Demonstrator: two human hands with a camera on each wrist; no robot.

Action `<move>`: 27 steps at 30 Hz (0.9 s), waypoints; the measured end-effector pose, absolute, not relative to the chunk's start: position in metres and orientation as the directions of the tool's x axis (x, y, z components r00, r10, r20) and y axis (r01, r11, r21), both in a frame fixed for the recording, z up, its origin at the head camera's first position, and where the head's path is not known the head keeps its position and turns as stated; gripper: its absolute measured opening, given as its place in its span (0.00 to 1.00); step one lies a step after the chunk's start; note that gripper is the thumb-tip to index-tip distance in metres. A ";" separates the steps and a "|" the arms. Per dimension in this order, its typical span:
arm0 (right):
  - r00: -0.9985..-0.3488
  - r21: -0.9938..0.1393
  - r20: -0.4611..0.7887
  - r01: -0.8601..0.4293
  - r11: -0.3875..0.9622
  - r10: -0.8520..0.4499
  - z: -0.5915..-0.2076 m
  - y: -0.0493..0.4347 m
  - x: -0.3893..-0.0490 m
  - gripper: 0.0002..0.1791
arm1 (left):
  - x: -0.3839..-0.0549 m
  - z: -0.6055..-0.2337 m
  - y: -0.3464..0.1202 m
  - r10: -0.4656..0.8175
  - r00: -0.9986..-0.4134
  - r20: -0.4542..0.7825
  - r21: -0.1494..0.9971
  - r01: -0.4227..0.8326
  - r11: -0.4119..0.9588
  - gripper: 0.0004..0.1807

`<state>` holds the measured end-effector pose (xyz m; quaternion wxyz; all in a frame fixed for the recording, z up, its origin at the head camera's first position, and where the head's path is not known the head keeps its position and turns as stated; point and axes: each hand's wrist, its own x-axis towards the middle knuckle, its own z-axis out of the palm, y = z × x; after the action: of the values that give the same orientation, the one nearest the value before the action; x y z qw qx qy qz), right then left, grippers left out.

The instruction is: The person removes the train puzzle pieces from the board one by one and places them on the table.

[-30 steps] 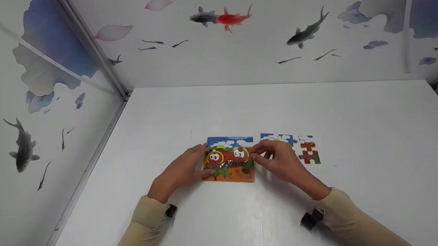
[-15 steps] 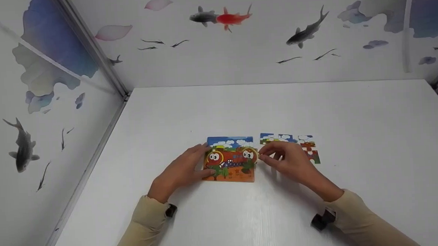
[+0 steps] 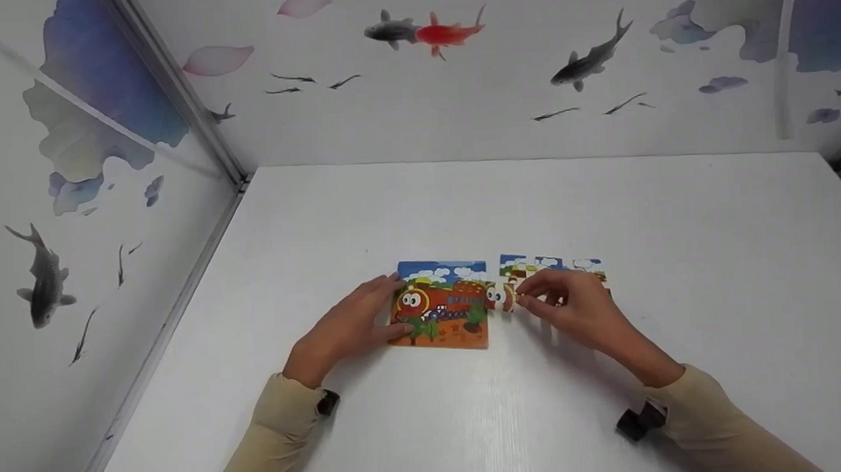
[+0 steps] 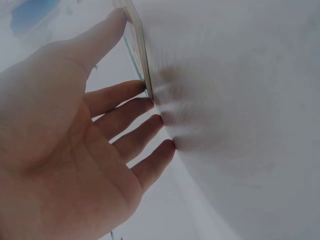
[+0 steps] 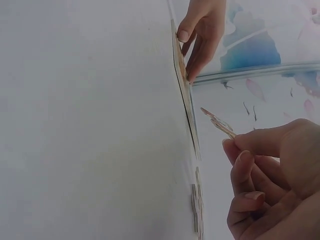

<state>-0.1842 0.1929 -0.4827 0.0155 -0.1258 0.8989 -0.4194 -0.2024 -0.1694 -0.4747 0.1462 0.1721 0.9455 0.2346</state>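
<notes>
In the head view a small picture puzzle board (image 3: 444,335) with a cartoon red train lies flat on the white table. My left hand (image 3: 349,322) rests at its left side, thumb on the near part and fingertips at the far left corner. The left wrist view shows this hand (image 4: 90,145) with fingers extended, thumb and index finger touching the board's edge (image 4: 142,55). My right hand (image 3: 575,307) pinches a puzzle piece (image 3: 497,297) with printed eyes between thumb and index finger, just right of the board. In the right wrist view the piece (image 5: 217,122) is held raised and tilted.
Several puzzle pieces (image 3: 514,261) lie right of the board, partly hidden behind my right hand. A piece (image 3: 587,264) shows beyond that hand. White walls (image 3: 471,111) with fish prints border the table (image 3: 419,207) at the back and left.
My right hand has moved to the right with the pinched puzzle piece, from over the board to past its right edge. The left hand and the board have stayed in place.
</notes>
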 end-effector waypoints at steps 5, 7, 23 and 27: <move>-0.968 -0.764 0.063 -0.203 0.612 -0.243 -0.481 0.199 -0.185 0.04 | -0.203 -0.473 -0.169 0.400 -0.896 -0.192 0.501 0.261 0.825 0.44; -0.967 -0.762 0.060 -0.205 0.615 -0.247 -0.482 0.201 -0.186 0.05 | -0.202 -0.472 -0.169 0.401 -0.896 -0.192 0.508 0.259 0.822 0.44; -0.977 -0.753 -0.010 -0.134 0.645 -0.214 -0.486 0.210 -0.194 0.07 | -0.200 -0.474 -0.169 0.407 -0.895 -0.184 0.500 0.271 0.822 0.43; -0.980 -0.745 -0.028 -0.110 0.658 -0.195 -0.486 0.209 -0.197 0.08 | -0.200 -0.472 -0.170 0.402 -0.897 -0.183 0.498 0.268 0.825 0.43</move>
<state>-0.1967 0.2086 -0.4855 0.0525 -0.0838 0.9090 -0.4050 -0.2002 -0.1697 -0.4724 0.1412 0.1773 0.9447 0.2370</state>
